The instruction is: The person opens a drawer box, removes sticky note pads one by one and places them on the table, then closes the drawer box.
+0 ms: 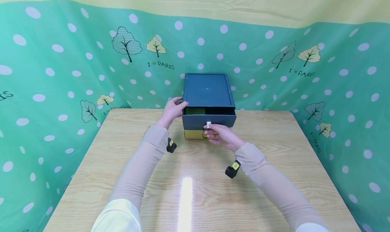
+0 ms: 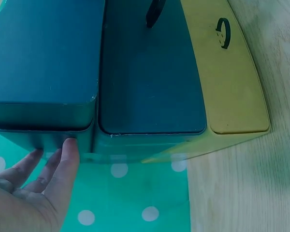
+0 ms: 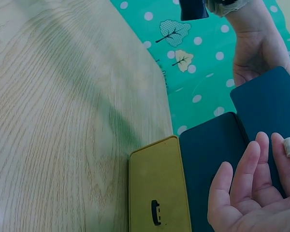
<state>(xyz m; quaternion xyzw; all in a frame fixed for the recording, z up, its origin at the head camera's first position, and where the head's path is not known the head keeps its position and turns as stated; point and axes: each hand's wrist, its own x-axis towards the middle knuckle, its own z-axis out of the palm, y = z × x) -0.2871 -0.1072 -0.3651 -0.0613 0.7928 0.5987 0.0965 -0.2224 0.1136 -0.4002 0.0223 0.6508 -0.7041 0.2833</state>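
A small dark blue drawer cabinet stands at the back of the table. Its top drawer is pulled partway out, and a green patch shows inside. My right hand pinches the white pull on that drawer's front between thumb and index finger, the other fingers loosely bent. My left hand rests against the cabinet's left side, its fingertips touching the wall in the left wrist view. Below lie a closed blue drawer with a black handle and a closed yellow drawer.
The wooden table runs out toward me on all sides of the cabinet front. A green dotted curtain hangs close behind the cabinet and along both sides. The yellow drawer's small black handle sticks out from its front.
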